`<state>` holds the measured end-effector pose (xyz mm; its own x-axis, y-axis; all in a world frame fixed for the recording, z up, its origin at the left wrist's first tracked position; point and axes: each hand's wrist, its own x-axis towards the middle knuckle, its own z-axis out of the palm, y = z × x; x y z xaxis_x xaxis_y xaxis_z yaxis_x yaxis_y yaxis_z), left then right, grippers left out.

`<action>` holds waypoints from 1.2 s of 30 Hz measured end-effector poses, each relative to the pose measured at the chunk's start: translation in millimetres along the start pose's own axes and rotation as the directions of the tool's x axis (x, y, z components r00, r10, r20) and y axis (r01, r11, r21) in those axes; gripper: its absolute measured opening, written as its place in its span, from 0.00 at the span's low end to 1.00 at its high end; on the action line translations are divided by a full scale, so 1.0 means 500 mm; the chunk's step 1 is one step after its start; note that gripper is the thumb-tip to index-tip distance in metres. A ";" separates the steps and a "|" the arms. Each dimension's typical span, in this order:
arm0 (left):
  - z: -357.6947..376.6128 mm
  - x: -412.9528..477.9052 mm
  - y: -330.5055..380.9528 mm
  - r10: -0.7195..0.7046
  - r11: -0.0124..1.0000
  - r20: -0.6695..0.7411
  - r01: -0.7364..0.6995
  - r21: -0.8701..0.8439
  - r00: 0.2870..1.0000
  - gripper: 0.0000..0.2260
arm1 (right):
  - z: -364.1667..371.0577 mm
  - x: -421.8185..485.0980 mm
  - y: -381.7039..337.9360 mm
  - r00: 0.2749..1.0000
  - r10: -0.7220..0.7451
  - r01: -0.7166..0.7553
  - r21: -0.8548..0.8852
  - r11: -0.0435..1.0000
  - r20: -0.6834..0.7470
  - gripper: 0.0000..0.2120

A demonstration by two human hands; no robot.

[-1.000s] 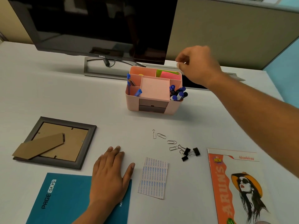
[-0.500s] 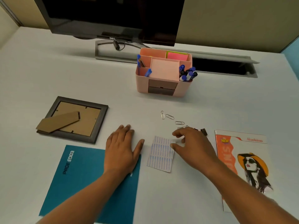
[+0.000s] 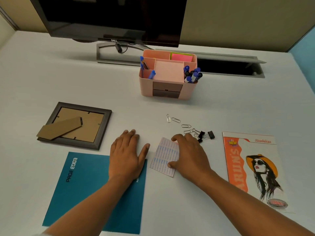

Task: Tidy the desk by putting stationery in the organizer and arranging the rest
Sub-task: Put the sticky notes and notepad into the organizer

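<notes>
Organizer (image 3: 167, 77) behind paper clips (image 3: 175, 120); frame (image 3: 75, 125) left, prob. face-down.

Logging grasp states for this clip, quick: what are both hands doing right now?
Left hand: open, flat, palm on the teal notebook corner.
Right hand: thumb and fingers curled on the white printed sheet, which lies on the desk.

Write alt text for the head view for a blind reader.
A person's right hand grips a sticker sheet on a white desk; the left hand rests on a teal notebook. Paper clips, binder clips and a pink organizer lie beyond.
</notes>
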<state>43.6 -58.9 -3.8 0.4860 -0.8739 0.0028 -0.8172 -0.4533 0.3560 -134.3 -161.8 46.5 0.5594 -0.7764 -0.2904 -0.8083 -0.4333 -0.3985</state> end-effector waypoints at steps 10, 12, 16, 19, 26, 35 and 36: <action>0.001 -0.002 -0.002 -0.006 1.000 -0.001 0.006 -0.015 1.000 0.29 | -0.056 0.003 0.009 0.977 -0.098 0.149 0.279 0.948 -0.190 0.03; 0.001 -0.002 -0.002 -0.005 1.000 0.002 0.005 -0.014 1.000 0.30 | -0.098 0.009 0.004 0.939 -0.152 0.241 0.274 0.931 -0.309 0.02; 0.002 -0.002 -0.004 -0.008 1.000 0.013 0.009 -0.016 1.000 0.30 | -0.218 0.042 -0.015 0.782 -0.241 0.421 0.202 0.884 -0.575 0.05; 0.003 0.000 -0.004 -0.004 1.000 0.017 0.005 -0.017 1.000 0.30 | -0.321 0.099 -0.025 0.645 -0.316 0.494 0.063 0.867 -0.695 0.06; 0.003 -0.001 -0.005 -0.015 1.000 0.041 0.015 -0.010 0.999 0.30 | -0.448 0.299 -0.021 0.610 -0.395 0.407 -0.156 0.900 -0.687 0.10; 0.006 0.001 -0.007 -0.022 1.000 0.064 0.022 -0.006 0.998 0.30 | -0.420 0.431 -0.006 0.708 -0.404 0.329 -0.235 0.914 -0.579 0.09; 0.006 0.001 -0.007 -0.026 1.000 0.068 0.027 -0.004 0.997 0.30 | -0.415 0.436 -0.006 0.716 -0.397 0.323 -0.232 0.918 -0.574 0.09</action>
<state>45.8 -58.5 -8.0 0.4849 -0.8717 -0.0706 -0.8028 -0.4757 0.3595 -48.2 -424.9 165.0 0.6160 -0.6467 0.4497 -0.6037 -0.7543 -0.2578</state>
